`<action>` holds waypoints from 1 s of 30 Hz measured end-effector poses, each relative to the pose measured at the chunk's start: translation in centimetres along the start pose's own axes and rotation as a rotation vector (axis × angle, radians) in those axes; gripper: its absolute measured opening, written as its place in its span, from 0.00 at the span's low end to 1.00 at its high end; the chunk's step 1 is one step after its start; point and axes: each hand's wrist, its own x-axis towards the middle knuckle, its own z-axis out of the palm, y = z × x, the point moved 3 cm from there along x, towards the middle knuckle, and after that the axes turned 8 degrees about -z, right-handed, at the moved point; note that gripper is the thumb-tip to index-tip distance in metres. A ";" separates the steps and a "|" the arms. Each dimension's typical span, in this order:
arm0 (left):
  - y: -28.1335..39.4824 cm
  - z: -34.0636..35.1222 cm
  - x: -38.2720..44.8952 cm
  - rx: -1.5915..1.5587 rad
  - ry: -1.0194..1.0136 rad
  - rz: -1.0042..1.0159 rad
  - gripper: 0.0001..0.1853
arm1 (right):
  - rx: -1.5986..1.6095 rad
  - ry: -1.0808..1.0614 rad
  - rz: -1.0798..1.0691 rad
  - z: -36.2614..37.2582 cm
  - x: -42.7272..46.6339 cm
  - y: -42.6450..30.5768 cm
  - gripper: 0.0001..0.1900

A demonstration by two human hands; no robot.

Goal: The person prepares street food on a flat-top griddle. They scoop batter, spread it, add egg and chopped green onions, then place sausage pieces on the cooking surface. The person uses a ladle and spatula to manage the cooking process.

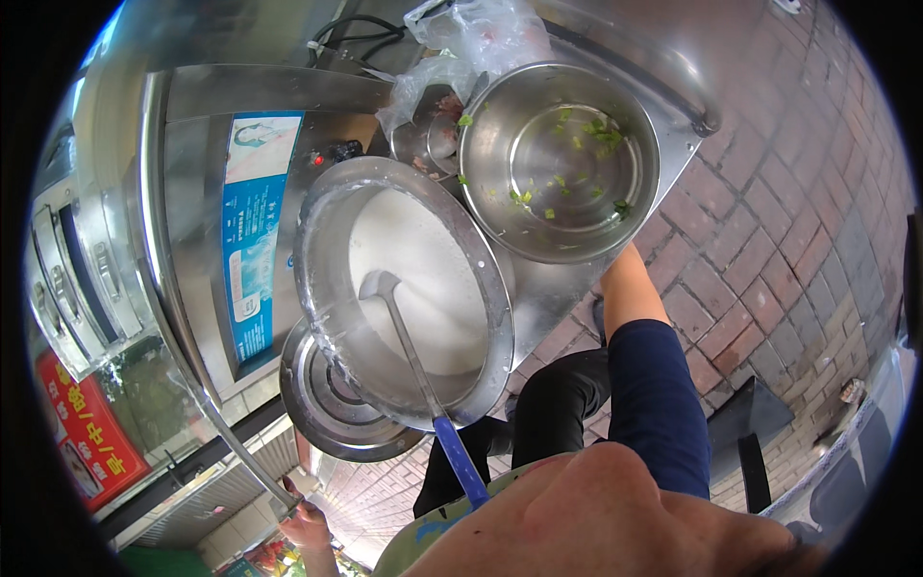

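At the lower left, my left hand is closed around the end of a steel bar. My right forearm, in a dark blue sleeve, reaches to a steel basin with chopped greens scattered inside; the basin hides my right hand. Beside the basin is a large wide-rimmed steel pot with white liquid or batter in it. A metal ladle with a blue handle leans in the pot, its head in the white contents.
A round steel lid or pan lies partly under the pot. Plastic bags and a bowl with reddish bits stand behind. A steel cart top has a bent rail. Brick paving lies beyond; a grey dustpan-like object is there.
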 end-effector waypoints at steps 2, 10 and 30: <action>-0.3 0.6 -0.1 0.022 0.023 0.063 0.27 | -0.009 -0.002 0.002 0.2 0.0 -0.2 0.12; -0.3 0.0 0.6 0.105 0.136 0.165 0.23 | -0.079 0.046 0.047 -0.4 -0.9 0.7 0.14; -4.0 4.5 1.8 0.089 0.348 0.061 0.17 | 1.394 0.290 -0.366 -25.9 -25.3 -29.8 0.13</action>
